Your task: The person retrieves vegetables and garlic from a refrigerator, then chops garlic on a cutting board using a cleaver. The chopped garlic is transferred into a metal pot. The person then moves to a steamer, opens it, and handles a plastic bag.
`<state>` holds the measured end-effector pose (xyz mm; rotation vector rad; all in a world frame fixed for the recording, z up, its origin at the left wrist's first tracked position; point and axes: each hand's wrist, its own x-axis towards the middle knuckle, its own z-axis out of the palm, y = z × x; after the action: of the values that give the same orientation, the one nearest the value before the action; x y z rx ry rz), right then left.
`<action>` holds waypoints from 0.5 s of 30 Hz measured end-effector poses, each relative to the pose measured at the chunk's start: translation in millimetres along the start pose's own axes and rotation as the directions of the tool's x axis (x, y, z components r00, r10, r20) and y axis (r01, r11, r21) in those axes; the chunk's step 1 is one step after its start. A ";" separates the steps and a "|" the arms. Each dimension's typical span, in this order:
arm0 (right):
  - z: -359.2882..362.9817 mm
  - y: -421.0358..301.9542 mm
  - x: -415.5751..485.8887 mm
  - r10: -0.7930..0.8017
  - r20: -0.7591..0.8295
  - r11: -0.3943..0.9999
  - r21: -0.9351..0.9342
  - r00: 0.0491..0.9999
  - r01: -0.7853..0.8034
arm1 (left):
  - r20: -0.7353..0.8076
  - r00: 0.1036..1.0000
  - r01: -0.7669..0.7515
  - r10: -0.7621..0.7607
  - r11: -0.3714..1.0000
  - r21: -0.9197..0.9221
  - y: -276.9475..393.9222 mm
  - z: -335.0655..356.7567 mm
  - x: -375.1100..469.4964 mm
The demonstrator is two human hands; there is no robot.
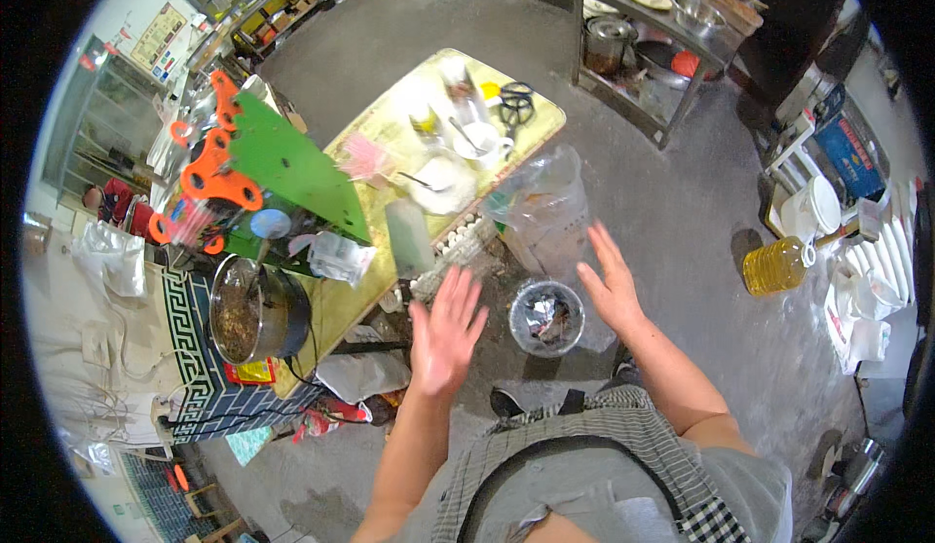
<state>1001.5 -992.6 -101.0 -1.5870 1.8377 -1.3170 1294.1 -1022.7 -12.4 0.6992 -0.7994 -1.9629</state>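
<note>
My left hand [447, 331] is held palm-out with its fingers spread and nothing in it, near the edge of a yellow table [350, 291]. My right hand [611, 280] is also empty, its fingers apart, beside a large clear plastic bag [544, 214]. Between and below the hands, a round bin with a clear liner [546, 320] stands on the floor with rubbish inside. On the table are a white mug [478, 145] with a spoon, a white container [442, 185] with a dark-handled utensil, black-handled scissors [516, 103] and a pale green rectangular thing [409, 238].
A steel pot [259, 309] stands at the left by a green board [292, 167] with orange brackets. Eggs [460, 238] lie beside the table. An oil jug [778, 267] stands on the right floor. A metal table [643, 13] holds bowls and trays.
</note>
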 end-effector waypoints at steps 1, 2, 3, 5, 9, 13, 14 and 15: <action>-25.9 -23.5 12.0 -0.161 0.061 0.985 0.079 0.985 0.156 | -0.022 0.997 0.067 -0.068 0.997 -0.046 -20.1 24.9 33.5; -49.3 -48.3 30.8 -0.294 0.099 0.954 0.091 0.951 0.285 | 0.050 0.996 0.078 -0.072 0.987 -0.138 -41.6 51.5 70.1; -67.0 -73.7 41.1 -0.516 0.101 0.853 0.151 0.851 0.499 | 0.015 0.992 0.124 -0.124 0.973 -0.194 -63.4 79.2 103.7; -88.8 -98.3 70.2 -0.421 -0.010 0.892 -0.184 0.907 0.412 | -0.054 0.977 0.185 -0.207 0.944 -0.273 -115.3 144.0 165.7; -194.7 51.5 114.8 -0.073 0.413 0.977 -0.154 0.908 0.148 | 0.297 0.905 0.400 -0.304 0.843 -0.358 -192.6 261.1 241.4; -289.8 239.5 113.3 0.747 -0.027 0.544 -0.549 0.664 -0.634 | 0.420 0.827 0.522 -0.373 0.787 -0.329 -210.9 319.4 289.1; -298.0 247.7 119.8 0.581 -0.136 0.719 -0.375 0.803 -0.584 | 0.383 0.842 0.507 -0.379 0.799 -0.323 -215.5 326.1 305.0; -304.4 236.6 122.2 0.379 -0.313 0.869 -0.204 0.871 -0.451 | 0.327 0.857 0.496 -0.398 0.808 -0.318 -217.0 325.8 310.0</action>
<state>597.3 -1000.6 -112.4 -1.0594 2.4472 -1.1498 804.6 -1120.7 -19.8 0.4280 -0.3633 -2.5899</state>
